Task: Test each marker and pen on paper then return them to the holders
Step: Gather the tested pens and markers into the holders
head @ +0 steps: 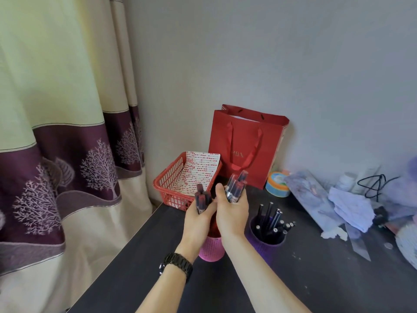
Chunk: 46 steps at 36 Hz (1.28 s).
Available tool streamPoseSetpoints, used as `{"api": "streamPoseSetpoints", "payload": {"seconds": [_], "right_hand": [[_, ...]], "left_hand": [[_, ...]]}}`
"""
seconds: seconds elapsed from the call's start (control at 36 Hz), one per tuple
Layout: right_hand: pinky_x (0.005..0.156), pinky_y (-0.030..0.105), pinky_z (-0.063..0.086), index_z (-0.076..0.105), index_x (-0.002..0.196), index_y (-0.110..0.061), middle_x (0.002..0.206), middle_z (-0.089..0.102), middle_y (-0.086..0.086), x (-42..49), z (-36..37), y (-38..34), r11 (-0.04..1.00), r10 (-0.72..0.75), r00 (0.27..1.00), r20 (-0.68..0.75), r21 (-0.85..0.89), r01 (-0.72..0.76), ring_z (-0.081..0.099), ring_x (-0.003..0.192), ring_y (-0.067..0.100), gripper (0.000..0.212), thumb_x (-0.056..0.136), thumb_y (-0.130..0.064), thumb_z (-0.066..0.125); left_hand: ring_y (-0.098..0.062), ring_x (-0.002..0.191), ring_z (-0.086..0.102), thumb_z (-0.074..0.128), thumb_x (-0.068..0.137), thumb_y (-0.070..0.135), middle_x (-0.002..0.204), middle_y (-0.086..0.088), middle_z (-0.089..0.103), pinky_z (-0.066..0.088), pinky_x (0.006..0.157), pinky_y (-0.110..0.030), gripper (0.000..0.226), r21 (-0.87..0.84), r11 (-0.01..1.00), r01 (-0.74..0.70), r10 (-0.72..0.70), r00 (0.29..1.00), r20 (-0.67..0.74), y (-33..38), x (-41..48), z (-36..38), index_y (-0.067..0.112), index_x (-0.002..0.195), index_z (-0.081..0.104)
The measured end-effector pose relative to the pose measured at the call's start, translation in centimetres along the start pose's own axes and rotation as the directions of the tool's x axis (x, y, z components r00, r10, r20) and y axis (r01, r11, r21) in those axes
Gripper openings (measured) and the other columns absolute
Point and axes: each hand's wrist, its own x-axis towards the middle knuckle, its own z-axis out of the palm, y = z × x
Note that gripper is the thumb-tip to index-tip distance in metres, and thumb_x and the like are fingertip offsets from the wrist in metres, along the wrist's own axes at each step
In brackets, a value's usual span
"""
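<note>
wall (270, 53): plain grey | curtain (56, 109): cream, purple tree band, left | desk (293, 279): dark

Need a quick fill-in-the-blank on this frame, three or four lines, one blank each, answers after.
1. Each hand grips a bundle of red-capped markers above the ____ perforated plastic holder.
2. The purple perforated holder holds ____ pens.
3. The black watch is on the ____ wrist.
4. The red plastic mesh basket stands in front of the red paper ____.

Answers: pink; black; left; bag
</note>
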Motion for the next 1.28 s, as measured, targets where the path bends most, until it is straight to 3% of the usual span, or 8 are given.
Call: {"api": "streamPoseSetpoints", "payload": {"seconds": [0.22,0.53,0.67,0.78,0.89,1.0,1.11,1.28], "right_hand": [[0.065,0.003,0.046,0.064,0.099,-0.036,0.090,0.073,-0.019,-1.5,-0.8,-0.9,0.999,-0.035,0.997,0.067,0.016,0.034,0.067,0.084,-0.010,0.049,0.076,-0.080,0.059],[0.075,0.030,0.055,0.063,0.094,-0.034,0.091,0.071,-0.009,-0.8,-1.8,1.9,0.992,0.111,0.994,0.018,-0.061,-0.110,0.069,0.088,0.010,0.017,0.104,-0.028,0.050],[0.081,0.040,0.060,0.072,0.091,-0.032,0.093,0.077,-0.004,-1.0,-1.8,1.6,0.961,0.214,0.961,0.173,0.137,-0.239,0.074,0.092,0.019,0.022,0.093,-0.048,0.056],[0.069,0.019,0.051,0.060,0.097,-0.042,0.090,0.073,-0.014,-1.4,-2.1,2.5,0.988,0.052,0.985,0.166,-0.149,-0.027,0.070,0.088,0.004,0.011,0.102,-0.041,0.050],[0.073,0.023,0.050,0.062,0.105,-0.035,0.092,0.072,-0.013,-1.8,-1.8,1.9,0.986,0.095,0.980,0.174,-0.155,-0.068,0.067,0.085,0.000,0.056,0.091,-0.074,0.025],[0.093,0.045,0.058,0.066,0.100,-0.036,0.094,0.074,-0.011,-2.0,-2.0,2.4,0.991,0.127,0.982,0.140,-0.052,-0.121,0.070,0.091,0.005,0.028,0.103,-0.046,0.040],[0.084,0.034,0.056,0.066,0.094,-0.042,0.091,0.073,-0.019,-2.3,-2.2,2.8,0.992,0.112,0.991,0.074,-0.062,-0.108,0.069,0.088,0.000,0.029,0.104,-0.054,0.041],[0.094,0.030,0.051,0.062,0.112,-0.040,0.117,0.070,-0.013,-2.8,-1.9,2.7,0.964,0.240,0.968,0.068,0.099,-0.246,0.067,0.106,0.003,0.037,0.103,-0.062,0.034]], "left_hand": [[-0.015,0.099,0.071,0.064,0.091,0.051,0.105,0.001,0.074,0.056,0.078,-0.022,0.036,-0.070,0.994,-0.088,0.087,0.996,-0.015,0.2,-0.3,0.2,0.022,0.113,0.064],[-0.006,0.095,0.071,0.044,0.106,0.028,0.098,0.008,0.077,0.052,0.073,-0.012,0.038,0.081,0.993,-0.086,0.086,0.996,-0.002,-0.1,-0.1,0.3,0.027,0.095,0.080],[-0.007,0.102,0.070,0.043,0.106,0.036,0.107,0.007,0.075,0.054,0.079,-0.016,0.035,0.079,0.992,-0.095,0.090,0.993,0.074,0.1,-0.3,0.3,0.030,0.104,0.077],[-0.002,0.093,0.069,0.055,0.102,0.031,0.098,0.016,0.074,0.055,0.082,-0.027,0.019,0.232,0.963,-0.137,0.138,0.990,0.011,-0.6,-0.3,0.7,0.044,0.098,0.068],[0.005,0.088,0.066,0.048,0.103,0.047,0.094,0.023,0.071,0.054,0.082,-0.030,0.019,0.339,0.935,-0.106,0.139,0.988,-0.074,-0.7,-0.1,1.1,0.041,0.099,0.066],[0.003,0.092,0.066,0.040,0.099,0.040,0.096,0.018,0.073,0.051,0.075,-0.018,0.033,0.249,0.964,-0.089,0.099,0.995,-0.028,-0.7,0.2,0.9,0.036,0.095,0.073],[0.006,0.099,0.064,0.043,0.102,0.025,0.102,0.024,0.071,0.048,0.074,-0.007,0.036,0.291,0.949,-0.120,0.108,0.993,0.057,-0.4,0.9,0.8,0.043,0.097,0.074],[0.002,0.104,0.065,0.037,0.097,0.065,0.110,0.020,0.071,0.051,0.086,-0.017,0.039,0.222,0.975,-0.013,0.004,0.999,0.041,-0.3,0.7,0.9,0.048,0.114,0.068]]}}
